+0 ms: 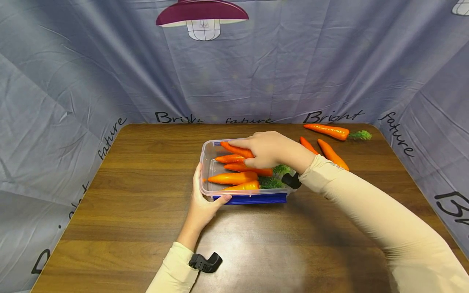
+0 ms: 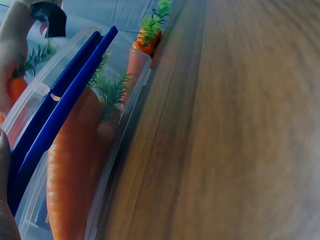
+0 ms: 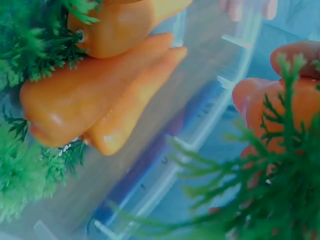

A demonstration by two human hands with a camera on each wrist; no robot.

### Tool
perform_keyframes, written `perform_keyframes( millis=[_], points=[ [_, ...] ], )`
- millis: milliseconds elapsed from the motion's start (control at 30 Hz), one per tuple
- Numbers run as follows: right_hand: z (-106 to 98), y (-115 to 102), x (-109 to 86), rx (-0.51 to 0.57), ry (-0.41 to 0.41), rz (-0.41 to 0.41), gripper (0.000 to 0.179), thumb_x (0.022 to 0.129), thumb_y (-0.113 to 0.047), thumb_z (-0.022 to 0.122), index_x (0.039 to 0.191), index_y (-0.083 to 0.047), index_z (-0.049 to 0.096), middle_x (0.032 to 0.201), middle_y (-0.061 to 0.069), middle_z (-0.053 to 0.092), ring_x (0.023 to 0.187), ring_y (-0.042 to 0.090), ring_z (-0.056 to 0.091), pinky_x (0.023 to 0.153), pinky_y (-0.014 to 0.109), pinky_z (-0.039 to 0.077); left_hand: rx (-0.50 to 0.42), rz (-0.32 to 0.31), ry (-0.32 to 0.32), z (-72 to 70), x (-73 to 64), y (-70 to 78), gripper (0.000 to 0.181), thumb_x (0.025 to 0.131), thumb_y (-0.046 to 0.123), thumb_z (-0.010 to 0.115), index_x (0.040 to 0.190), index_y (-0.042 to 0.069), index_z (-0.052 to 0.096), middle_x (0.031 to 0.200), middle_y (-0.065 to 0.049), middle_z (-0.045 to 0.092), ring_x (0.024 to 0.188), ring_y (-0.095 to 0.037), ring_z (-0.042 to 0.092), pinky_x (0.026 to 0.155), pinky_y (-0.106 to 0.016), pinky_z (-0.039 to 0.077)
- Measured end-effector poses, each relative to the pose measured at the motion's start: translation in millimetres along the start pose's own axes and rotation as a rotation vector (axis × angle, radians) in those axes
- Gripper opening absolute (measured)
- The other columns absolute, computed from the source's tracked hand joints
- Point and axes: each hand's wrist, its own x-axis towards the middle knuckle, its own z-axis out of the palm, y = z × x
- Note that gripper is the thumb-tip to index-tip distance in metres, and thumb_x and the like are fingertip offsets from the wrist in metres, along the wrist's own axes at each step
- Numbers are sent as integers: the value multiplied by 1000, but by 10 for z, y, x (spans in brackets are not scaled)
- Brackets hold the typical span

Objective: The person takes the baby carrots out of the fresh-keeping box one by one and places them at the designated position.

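grey-blue fabric (image 1: 256,81) is hanging behind the wood-grain table (image 1: 146,203). the right hand (image 1: 269,150) is gripping an orange carrot (image 1: 234,149) over a clear plastic box (image 1: 216,167), more carrots (image 1: 232,178) lying inside below that grip; the left hand (image 1: 202,203) is holding the box's left end.

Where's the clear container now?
In the head view, the clear container is midway across the table, left of the loose carrots, its near-left corner gripped by the left hand, the right hand above holding a carrot.
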Motion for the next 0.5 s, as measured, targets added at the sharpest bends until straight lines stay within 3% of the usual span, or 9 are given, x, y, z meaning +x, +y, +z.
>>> perform_keyframes(
  millis=[167,333,500],
  points=[
    [-65,99,-234,32,53,26,67,93,-39,52,155,-40,28,125,1,67,105,21,62,79,42,51,-31,9,0,0,13,-108,118,74,5,86,160,18,7,167,-11,11,151,-36,19,124,-51,17],
    [-107,262,-447,60,105,59,67,96,-43,54,156,-38,26,95,0,66,82,18,59,70,39,48,-37,18,7,-13,27,-291,118,74,6,87,159,29,10,167,-3,14,151,-32,23,123,-49,20],
    [-126,431,-682,73,118,128,67,98,-48,52,157,-38,22,100,1,66,74,18,56,69,37,46,-53,41,3,-1,31,-328,116,75,10,87,159,33,11,166,1,14,150,-30,24,123,-47,22]
  ],
)
